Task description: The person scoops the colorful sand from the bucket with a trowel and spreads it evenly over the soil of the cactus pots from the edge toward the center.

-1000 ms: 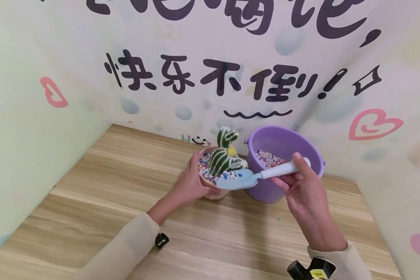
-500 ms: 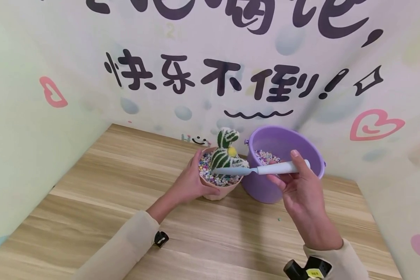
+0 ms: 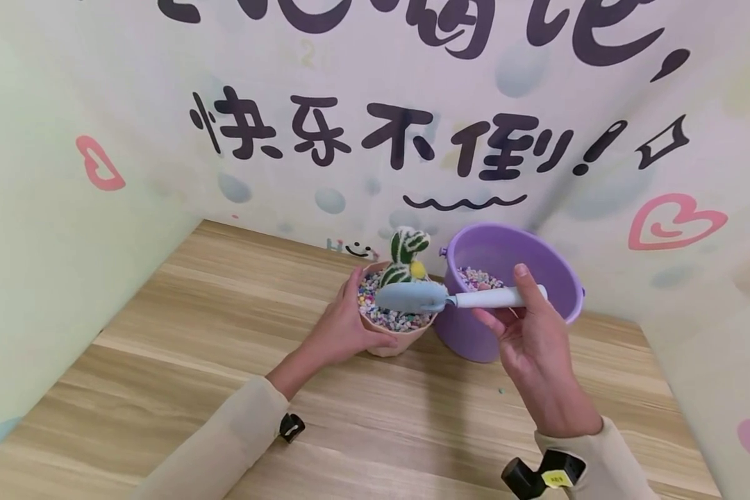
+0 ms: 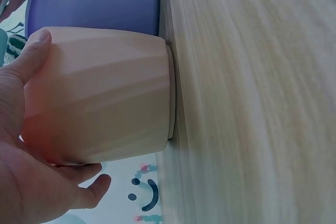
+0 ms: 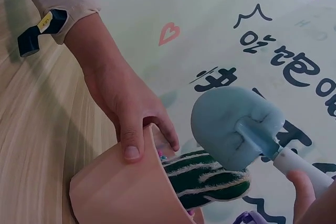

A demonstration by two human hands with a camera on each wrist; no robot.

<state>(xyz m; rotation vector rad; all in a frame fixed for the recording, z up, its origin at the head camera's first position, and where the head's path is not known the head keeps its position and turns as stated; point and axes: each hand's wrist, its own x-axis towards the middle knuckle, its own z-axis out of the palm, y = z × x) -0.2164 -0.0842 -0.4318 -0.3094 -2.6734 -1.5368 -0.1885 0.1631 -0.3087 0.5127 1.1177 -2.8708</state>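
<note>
A peach flower pot (image 3: 395,342) filled with colourful pebbles (image 3: 406,321) stands on the wooden table. From it rises a green-and-white striped toy cactus (image 3: 403,244) with a yellow ball on it. My left hand (image 3: 344,323) grips the pot by its left side, thumb in front, as the left wrist view shows too. In my right hand (image 3: 537,347) is a small shovel, held by its white handle (image 3: 490,298). Its pale blue blade (image 5: 231,124) is turned on edge over the pot and hides the lower part of the cactus in the head view.
Right behind the pot stands a purple bucket (image 3: 469,337) with more pebbles (image 3: 478,278) inside. One tiny green pebble (image 3: 501,391) lies on the table (image 3: 350,430). A printed wall cloth (image 3: 325,167) closes off the back.
The shovel blade has turned over from level, and the pebbles it carried a second ago are off it. My right hand has shifted slightly left. The left hand keeps its hold on the flower pot.
</note>
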